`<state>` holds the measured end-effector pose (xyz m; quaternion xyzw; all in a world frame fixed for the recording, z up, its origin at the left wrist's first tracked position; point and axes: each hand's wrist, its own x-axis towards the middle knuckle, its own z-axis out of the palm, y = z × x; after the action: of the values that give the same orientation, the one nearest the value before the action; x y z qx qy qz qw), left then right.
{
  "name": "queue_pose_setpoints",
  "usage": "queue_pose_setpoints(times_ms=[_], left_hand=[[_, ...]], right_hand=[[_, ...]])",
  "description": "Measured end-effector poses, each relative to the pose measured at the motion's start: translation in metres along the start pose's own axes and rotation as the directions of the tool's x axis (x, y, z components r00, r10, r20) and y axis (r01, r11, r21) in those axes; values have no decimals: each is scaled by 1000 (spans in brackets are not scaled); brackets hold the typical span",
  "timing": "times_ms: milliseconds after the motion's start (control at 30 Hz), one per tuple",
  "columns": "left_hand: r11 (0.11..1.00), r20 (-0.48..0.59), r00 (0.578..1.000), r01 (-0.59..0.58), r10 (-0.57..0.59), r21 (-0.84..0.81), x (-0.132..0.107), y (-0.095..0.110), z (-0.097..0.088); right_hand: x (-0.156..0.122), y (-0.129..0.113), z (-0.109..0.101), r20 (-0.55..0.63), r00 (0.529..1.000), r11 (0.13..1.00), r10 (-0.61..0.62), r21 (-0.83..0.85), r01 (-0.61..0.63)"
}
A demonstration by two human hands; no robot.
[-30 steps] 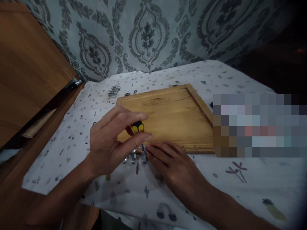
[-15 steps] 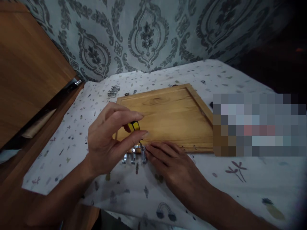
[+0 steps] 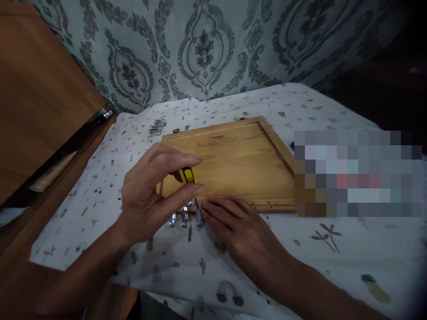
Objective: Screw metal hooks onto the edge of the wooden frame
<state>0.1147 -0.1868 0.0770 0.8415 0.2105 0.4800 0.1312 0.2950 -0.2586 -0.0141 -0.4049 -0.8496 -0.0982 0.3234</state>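
Three fittings (image 3: pixel 185 220) along the near edge of the board (image 3: pixel 230 164). Left hand (image 3: pixel 148 191) pinches the driver (image 3: pixel 189 175), aimed at the rightmost. Handle leans further left than a second ago, shank showing: likely mid-turn. Right hand (image 3: pixel 235 224) alongside, fingers together; can't tell if gripping.

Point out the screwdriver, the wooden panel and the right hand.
Screwdriver (image 3: pixel 189 175), head view: on its yellow-and-black handle.
Wooden panel (image 3: pixel 230 161), head view: on its broad face.
Right hand (image 3: pixel 239 226), head view: on its back.
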Motion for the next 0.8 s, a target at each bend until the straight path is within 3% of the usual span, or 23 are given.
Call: queue_pose_setpoints(times_ms=[367,667,800], left_hand=[[988,38,991,132,-129,-85,-2,4,0],[998,12,999,51,-51,-30,-2,0,0],[995,41,995,88,-86,-48,-1,2,-1]], right_hand=[[-1,1,-1,-4,1000,1000,-10,13,10],[2,0,-3,-7,1000,1000,-5,11,5],[-1,1,-2,11,1000,1000,-8,30,7]])
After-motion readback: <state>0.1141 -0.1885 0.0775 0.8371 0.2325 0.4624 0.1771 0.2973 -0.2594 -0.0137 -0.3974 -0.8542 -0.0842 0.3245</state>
